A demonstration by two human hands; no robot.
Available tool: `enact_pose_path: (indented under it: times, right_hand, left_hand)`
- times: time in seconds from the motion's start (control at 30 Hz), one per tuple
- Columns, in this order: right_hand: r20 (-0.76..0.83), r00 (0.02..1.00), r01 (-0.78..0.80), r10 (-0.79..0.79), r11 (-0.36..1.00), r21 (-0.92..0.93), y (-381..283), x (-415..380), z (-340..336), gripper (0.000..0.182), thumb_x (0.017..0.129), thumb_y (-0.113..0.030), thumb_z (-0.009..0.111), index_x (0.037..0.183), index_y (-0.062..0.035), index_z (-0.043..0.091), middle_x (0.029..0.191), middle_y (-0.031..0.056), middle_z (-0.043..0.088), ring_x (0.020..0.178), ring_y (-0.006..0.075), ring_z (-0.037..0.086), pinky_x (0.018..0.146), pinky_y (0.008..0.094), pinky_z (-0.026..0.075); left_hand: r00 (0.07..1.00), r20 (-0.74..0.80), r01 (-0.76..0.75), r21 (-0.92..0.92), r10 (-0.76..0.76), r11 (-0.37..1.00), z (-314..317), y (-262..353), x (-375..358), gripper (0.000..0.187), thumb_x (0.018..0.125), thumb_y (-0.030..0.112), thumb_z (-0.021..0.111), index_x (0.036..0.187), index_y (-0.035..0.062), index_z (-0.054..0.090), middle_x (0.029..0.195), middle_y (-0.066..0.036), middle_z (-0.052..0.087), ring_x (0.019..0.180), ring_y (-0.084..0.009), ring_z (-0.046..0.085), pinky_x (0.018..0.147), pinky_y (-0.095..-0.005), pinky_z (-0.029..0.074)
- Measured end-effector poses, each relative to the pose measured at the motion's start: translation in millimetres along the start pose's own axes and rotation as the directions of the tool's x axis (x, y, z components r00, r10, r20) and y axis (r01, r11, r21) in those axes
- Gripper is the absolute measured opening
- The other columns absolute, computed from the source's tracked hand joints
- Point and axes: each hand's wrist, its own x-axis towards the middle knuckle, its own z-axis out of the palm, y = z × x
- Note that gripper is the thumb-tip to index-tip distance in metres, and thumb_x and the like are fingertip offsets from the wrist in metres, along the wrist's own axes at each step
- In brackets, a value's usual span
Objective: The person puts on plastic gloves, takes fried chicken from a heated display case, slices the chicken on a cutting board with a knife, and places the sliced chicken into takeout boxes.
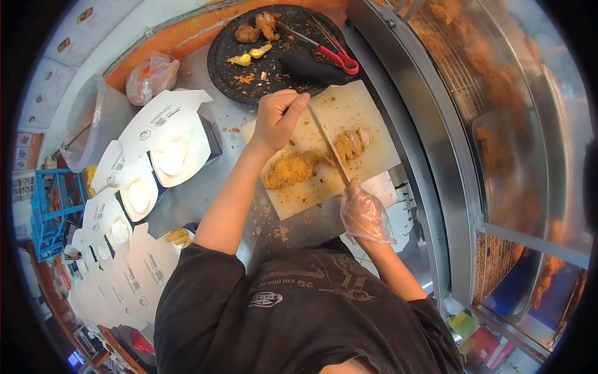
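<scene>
My right hand (pixel 364 215), in a clear plastic glove, grips the near end of a long knife (pixel 326 138). The knife lies slantwise over a pale cutting board (pixel 283 202). My bare left hand (pixel 279 121) is closed at the knife's far end, thumb against the tip. Right of the blade are cut slices of breaded fried chicken (pixel 352 144), their paler insides showing. To its left sits a larger golden breaded piece (pixel 293 169). Crumbs are scattered over the board. The knife's handle is mostly hidden in my right hand.
Beyond the board, a black round board (pixel 227 68) bears fried pieces (pixel 248 33) and red-handled tongs (pixel 339 57). Open paper boxes (pixel 180 134) with white rice line the left side. A knotted plastic bag (pixel 151 78) lies behind them. A metal-framed display case (pixel 430 124) borders the right.
</scene>
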Motion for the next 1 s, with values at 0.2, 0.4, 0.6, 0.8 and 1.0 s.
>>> enact_pose_path:
  times: [0.2,0.4,0.6,0.8,1.0]
  right_hand:
    - [0.032,0.999,0.022,-0.021,0.999,-0.038,12.9,3.1,18.2,0.012,0.088,-0.012,0.050,0.094,-0.0017,0.047,0.069,0.0229,0.061,0.066,0.0420,0.062,0.058,0.0510,0.047]
    - [0.037,0.997,-0.064,0.065,0.998,-0.024,8.7,-0.2,4.2,0.011,0.089,-0.012,0.047,0.096,-0.0028,0.048,0.068,0.0237,0.060,0.065,0.0423,0.062,0.057,0.0511,0.046]
    - [-0.068,0.997,-0.054,0.048,0.994,-0.091,18.3,4.0,-19.6,0.008,0.092,-0.012,0.051,0.091,-0.0049,0.047,0.064,0.0194,0.058,0.061,0.0407,0.059,0.053,0.0496,0.043]
    - [0.001,1.000,0.012,-0.012,0.995,-0.097,36.0,17.2,-13.8,0.011,0.090,-0.014,0.046,0.092,-0.0046,0.051,0.068,0.0229,0.060,0.064,0.0432,0.061,0.058,0.0523,0.045]
    - [0.050,0.998,0.027,-0.023,0.997,-0.066,37.4,20.8,-19.7,0.019,0.096,-0.022,0.044,0.089,-0.0058,0.052,0.065,0.0209,0.057,0.062,0.0400,0.057,0.057,0.0491,0.044]
  left_hand:
    - [0.999,0.043,-0.032,-0.009,0.032,0.999,10.3,-1.1,-2.6,0.038,0.093,0.012,0.056,0.063,-0.0030,0.038,0.057,-0.005,0.033,0.053,-0.0136,0.031,0.051,-0.0326,0.027]
    - [0.984,0.174,-0.060,0.070,0.047,0.996,25.9,-1.3,3.5,0.033,0.090,0.015,0.059,0.066,-0.0023,0.046,0.060,-0.008,0.042,0.060,-0.0209,0.041,0.058,-0.0332,0.035]
    - [0.897,0.335,-0.367,0.207,0.287,0.907,80.9,-22.7,22.1,0.017,0.086,0.021,0.060,0.081,0.0047,0.059,0.084,-0.007,0.058,0.088,-0.0277,0.052,0.082,-0.0385,0.039]
    - [0.852,0.473,-0.405,0.324,0.224,0.855,97.8,-53.6,18.2,0.019,0.088,0.026,0.058,0.089,0.0069,0.060,0.095,-0.008,0.057,0.102,-0.0275,0.050,0.095,-0.0411,0.034]
    - [0.860,0.496,-0.356,0.420,0.117,0.835,91.7,-55.8,12.0,0.021,0.089,0.028,0.056,0.095,0.0075,0.059,0.099,-0.008,0.055,0.104,-0.0262,0.047,0.096,-0.0402,0.032]
